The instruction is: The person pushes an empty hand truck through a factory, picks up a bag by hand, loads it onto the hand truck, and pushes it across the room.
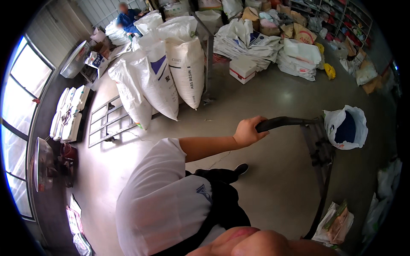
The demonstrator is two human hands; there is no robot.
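Observation:
My left hand (252,131) is closed around the end of a black curved handle (286,122), with my bare left forearm reaching across to the right. The handle joins a dark metal frame (320,153), apparently a hand cart, whose long bar curves down toward the lower edge. Beyond the handle, near its far end, stands an open white sack (363,128) with dark blue material inside. My right hand does not show.
Tall white sacks (185,72) stand by a metal-framed flat cart (102,121). Flattened sacks (239,45) lie at the back, near a white box (242,70). Another person in blue (127,19) is at the far left. A plastic-wrapped package (335,224) lies lower right.

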